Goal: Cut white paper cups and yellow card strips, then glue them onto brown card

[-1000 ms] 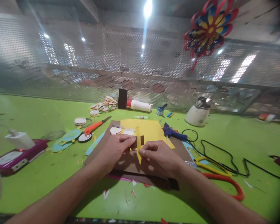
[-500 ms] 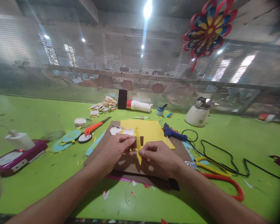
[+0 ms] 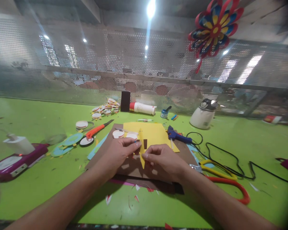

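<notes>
Upright between my hands is a narrow yellow paper strip [image 3: 142, 159], its far end over a yellow sheet [image 3: 153, 131]. My right hand [image 3: 162, 156] pinches the strip's near part between thumb and fingers. My left hand [image 3: 124, 150] is closed, its thumb and fingertips pressed against the strip higher up. Behind the strip shows a small dark brown patch [image 3: 145, 143]; whether it is a separate piece I cannot tell. Underneath lies a brown board [image 3: 132, 171]. White round pieces [image 3: 118, 134] rest beside the sheet, left of the strip.
On the right are a blue glue gun [image 3: 180, 136] with a black cord, scissors [image 3: 230, 183] with red and yellow handles, and a white kettle-shaped container [image 3: 203, 115]. An orange cutter knife [image 3: 96, 130], blue-green discs [image 3: 72, 139] and a purple power strip [image 3: 21, 163] are left.
My left fingertips have shifted slightly right and now touch the yellow strip. The right hand keeps its pinch. The whole view has moved a little.
</notes>
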`<act>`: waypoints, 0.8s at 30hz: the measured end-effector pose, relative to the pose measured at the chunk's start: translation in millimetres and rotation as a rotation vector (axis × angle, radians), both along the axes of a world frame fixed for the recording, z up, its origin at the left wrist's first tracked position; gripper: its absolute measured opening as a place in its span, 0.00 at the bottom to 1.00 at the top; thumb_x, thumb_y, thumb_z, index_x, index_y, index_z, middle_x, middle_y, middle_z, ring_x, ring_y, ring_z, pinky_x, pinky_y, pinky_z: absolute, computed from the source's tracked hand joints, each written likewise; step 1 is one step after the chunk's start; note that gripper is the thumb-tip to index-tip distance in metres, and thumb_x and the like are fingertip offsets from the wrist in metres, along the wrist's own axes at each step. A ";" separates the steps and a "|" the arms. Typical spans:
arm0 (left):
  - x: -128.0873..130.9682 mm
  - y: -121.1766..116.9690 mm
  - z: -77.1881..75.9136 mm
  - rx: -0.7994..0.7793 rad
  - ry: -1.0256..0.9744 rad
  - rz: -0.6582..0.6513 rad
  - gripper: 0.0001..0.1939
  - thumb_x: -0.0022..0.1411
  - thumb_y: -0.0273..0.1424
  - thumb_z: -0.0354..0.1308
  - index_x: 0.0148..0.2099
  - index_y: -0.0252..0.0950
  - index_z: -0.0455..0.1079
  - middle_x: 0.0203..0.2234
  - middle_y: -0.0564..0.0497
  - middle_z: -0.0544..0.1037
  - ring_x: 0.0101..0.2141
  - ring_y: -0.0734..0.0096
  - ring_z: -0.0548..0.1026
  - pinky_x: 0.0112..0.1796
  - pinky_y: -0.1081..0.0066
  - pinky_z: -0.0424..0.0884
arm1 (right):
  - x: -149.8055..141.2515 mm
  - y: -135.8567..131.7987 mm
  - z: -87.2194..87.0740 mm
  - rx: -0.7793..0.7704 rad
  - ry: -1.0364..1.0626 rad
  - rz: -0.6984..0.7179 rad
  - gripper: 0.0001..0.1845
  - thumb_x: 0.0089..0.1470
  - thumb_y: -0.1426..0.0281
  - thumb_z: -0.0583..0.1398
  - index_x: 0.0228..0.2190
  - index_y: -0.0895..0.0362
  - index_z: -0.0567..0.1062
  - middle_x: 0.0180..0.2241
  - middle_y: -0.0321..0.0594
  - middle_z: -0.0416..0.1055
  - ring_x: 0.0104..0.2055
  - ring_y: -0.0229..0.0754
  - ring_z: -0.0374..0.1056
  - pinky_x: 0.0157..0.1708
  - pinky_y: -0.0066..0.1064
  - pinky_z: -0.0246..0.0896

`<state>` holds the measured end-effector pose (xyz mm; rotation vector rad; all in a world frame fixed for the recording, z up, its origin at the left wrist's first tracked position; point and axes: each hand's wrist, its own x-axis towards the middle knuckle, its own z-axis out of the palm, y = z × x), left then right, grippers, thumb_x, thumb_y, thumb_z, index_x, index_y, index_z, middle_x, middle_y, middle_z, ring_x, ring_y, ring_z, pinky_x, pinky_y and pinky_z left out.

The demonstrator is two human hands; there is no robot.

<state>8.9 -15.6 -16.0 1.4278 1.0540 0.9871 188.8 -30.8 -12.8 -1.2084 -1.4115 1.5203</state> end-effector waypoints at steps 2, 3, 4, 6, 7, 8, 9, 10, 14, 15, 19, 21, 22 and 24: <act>-0.4 0.5 -0.8 -0.020 0.012 0.011 0.13 0.54 0.40 0.62 0.30 0.34 0.72 0.23 0.54 0.70 0.25 0.75 0.63 0.27 0.74 0.58 | -0.1 0.2 -0.7 -0.007 0.010 0.002 0.14 0.40 0.61 0.68 0.20 0.58 0.74 0.17 0.32 0.67 0.20 0.33 0.59 0.23 0.27 0.53; -0.6 0.5 -1.0 -0.022 0.018 0.015 0.13 0.53 0.40 0.62 0.29 0.34 0.72 0.22 0.55 0.69 0.25 0.75 0.63 0.27 0.74 0.58 | -0.2 0.3 -1.0 -0.009 0.013 0.004 0.14 0.40 0.61 0.68 0.20 0.58 0.74 0.17 0.32 0.67 0.20 0.33 0.58 0.23 0.27 0.53; -0.9 0.5 -1.1 -0.019 0.025 0.015 0.13 0.53 0.40 0.62 0.29 0.34 0.72 0.22 0.55 0.69 0.25 0.75 0.63 0.27 0.74 0.57 | -0.3 0.4 -1.2 -0.009 0.014 0.004 0.14 0.40 0.61 0.68 0.20 0.58 0.74 0.16 0.32 0.67 0.20 0.33 0.58 0.23 0.27 0.53; -1.2 0.4 -1.3 -0.017 0.028 0.016 0.13 0.53 0.40 0.62 0.29 0.34 0.71 0.22 0.55 0.69 0.24 0.76 0.63 0.26 0.74 0.57 | -0.5 0.3 -1.5 -0.011 0.018 0.006 0.14 0.40 0.61 0.69 0.20 0.58 0.74 0.16 0.32 0.67 0.20 0.33 0.58 0.23 0.27 0.53; -1.3 0.6 -1.7 -0.019 0.026 0.016 0.13 0.53 0.40 0.63 0.29 0.34 0.72 0.22 0.55 0.69 0.24 0.76 0.63 0.26 0.74 0.57 | -0.5 0.2 -1.5 -0.013 0.020 0.006 0.15 0.40 0.60 0.69 0.20 0.58 0.74 0.16 0.32 0.67 0.20 0.33 0.58 0.23 0.27 0.53; -1.4 0.8 -2.2 -0.022 0.023 0.016 0.13 0.52 0.40 0.63 0.29 0.34 0.72 0.21 0.55 0.69 0.23 0.76 0.63 0.26 0.74 0.57 | -0.6 0.1 -1.5 -0.014 0.021 0.007 0.15 0.39 0.60 0.69 0.20 0.58 0.74 0.16 0.31 0.67 0.20 0.33 0.58 0.22 0.27 0.53; -1.4 1.2 -2.8 -0.027 0.019 0.016 0.14 0.52 0.41 0.63 0.29 0.34 0.72 0.21 0.55 0.69 0.23 0.76 0.63 0.26 0.74 0.57 | -0.6 0.0 -1.4 -0.016 0.021 0.007 0.15 0.39 0.60 0.69 0.20 0.58 0.74 0.16 0.31 0.67 0.20 0.33 0.58 0.22 0.27 0.53; -1.5 1.6 -3.6 -0.036 0.014 0.019 0.14 0.51 0.41 0.63 0.30 0.34 0.72 0.21 0.55 0.70 0.23 0.76 0.64 0.25 0.74 0.57 | -0.6 -0.2 -1.3 -0.016 0.020 0.007 0.15 0.39 0.60 0.69 0.20 0.58 0.74 0.16 0.32 0.67 0.20 0.33 0.58 0.22 0.27 0.53; -1.3 2.7 -5.8 -0.094 -0.018 0.023 0.16 0.49 0.42 0.64 0.34 0.35 0.73 0.21 0.55 0.71 0.21 0.75 0.65 0.24 0.74 0.58 | -0.6 -0.4 -1.3 -0.014 0.005 0.013 0.16 0.40 0.59 0.69 0.19 0.58 0.74 0.16 0.32 0.66 0.20 0.32 0.58 0.21 0.27 0.52; -1.1 2.4 -5.4 -0.101 -0.023 0.026 0.16 0.49 0.43 0.65 0.34 0.35 0.74 0.21 0.55 0.71 0.21 0.75 0.66 0.23 0.74 0.58 | -0.5 -0.3 -1.4 -0.013 0.001 0.016 0.15 0.40 0.59 0.68 0.19 0.58 0.74 0.16 0.32 0.66 0.19 0.32 0.57 0.21 0.27 0.51; 0.5 -1.0 -0.1 -0.084 -0.015 0.047 0.19 0.46 0.45 0.66 0.33 0.34 0.75 0.22 0.53 0.73 0.21 0.73 0.67 0.22 0.73 0.59 | -1.1 -0.3 -1.3 0.000 -0.013 0.018 0.15 0.41 0.60 0.67 0.19 0.58 0.73 0.16 0.31 0.66 0.19 0.32 0.57 0.21 0.27 0.51; 1.3 -2.8 2.8 -0.085 -0.017 0.045 0.20 0.45 0.45 0.66 0.33 0.34 0.75 0.21 0.52 0.74 0.21 0.72 0.68 0.22 0.73 0.59 | -1.6 -0.4 -0.7 0.020 -0.027 0.014 0.14 0.42 0.61 0.67 0.18 0.58 0.73 0.16 0.31 0.65 0.19 0.32 0.57 0.21 0.27 0.52; 1.7 -3.3 3.8 -0.088 -0.019 0.043 0.20 0.46 0.46 0.66 0.34 0.34 0.75 0.21 0.52 0.74 0.21 0.72 0.68 0.22 0.73 0.59 | -1.8 -0.4 -0.3 0.030 -0.036 0.012 0.14 0.42 0.62 0.67 0.18 0.58 0.73 0.16 0.31 0.65 0.19 0.32 0.56 0.22 0.27 0.52; 2.0 -3.6 4.8 -0.085 -0.020 0.045 0.21 0.46 0.47 0.65 0.35 0.33 0.75 0.21 0.52 0.74 0.21 0.72 0.68 0.22 0.73 0.60 | -1.7 -0.3 0.8 0.047 -0.056 0.010 0.13 0.42 0.64 0.66 0.17 0.59 0.73 0.16 0.31 0.65 0.19 0.31 0.56 0.22 0.27 0.52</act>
